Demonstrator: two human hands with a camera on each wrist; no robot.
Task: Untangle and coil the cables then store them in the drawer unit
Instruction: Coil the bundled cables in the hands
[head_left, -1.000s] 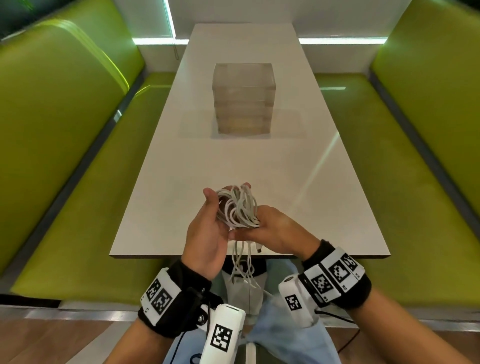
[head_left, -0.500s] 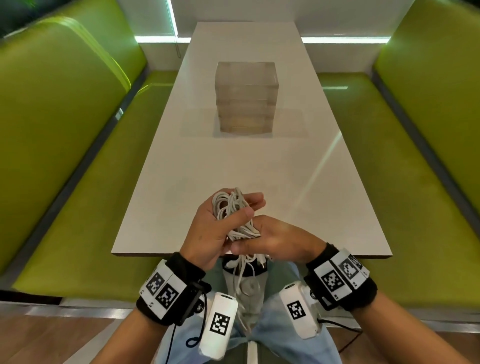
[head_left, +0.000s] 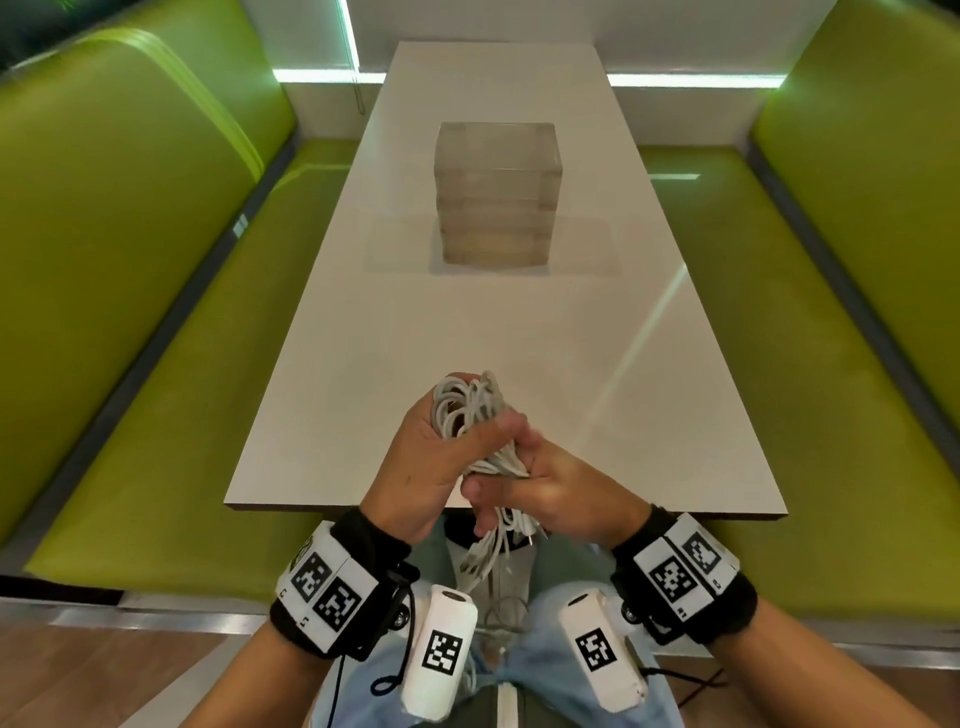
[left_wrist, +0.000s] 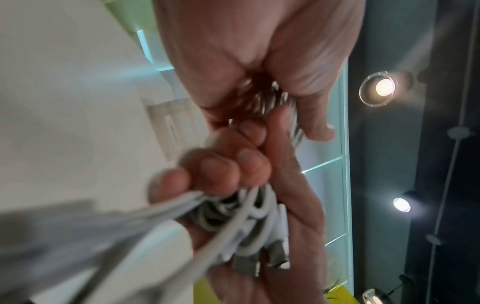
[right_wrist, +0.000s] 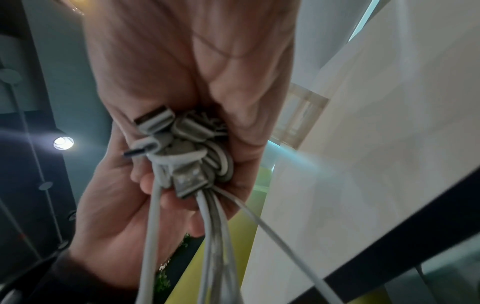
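A tangled bundle of white cables (head_left: 470, 408) is held above the table's near edge. My left hand (head_left: 441, 452) grips its upper loops, with the thumb across the front. My right hand (head_left: 540, 480) grips the lower part, its fingers curled round the strands. In the left wrist view the cables (left_wrist: 246, 216) sit under the right hand's fingers (left_wrist: 221, 170). The right wrist view shows USB plugs (right_wrist: 155, 120) bunched in the fists and loose strands (right_wrist: 213, 246) hanging down. The translucent drawer unit (head_left: 498, 192) stands mid-table with its drawers shut.
The long white table (head_left: 519, 338) runs away from me, bare apart from the drawer unit. Green bench seats (head_left: 171, 364) line both sides. Cable ends (head_left: 483, 556) dangle below the table edge over my lap.
My left thumb has closed over the bundle and both hands have squeezed it tighter. The hands have dropped slightly toward the table's near edge.
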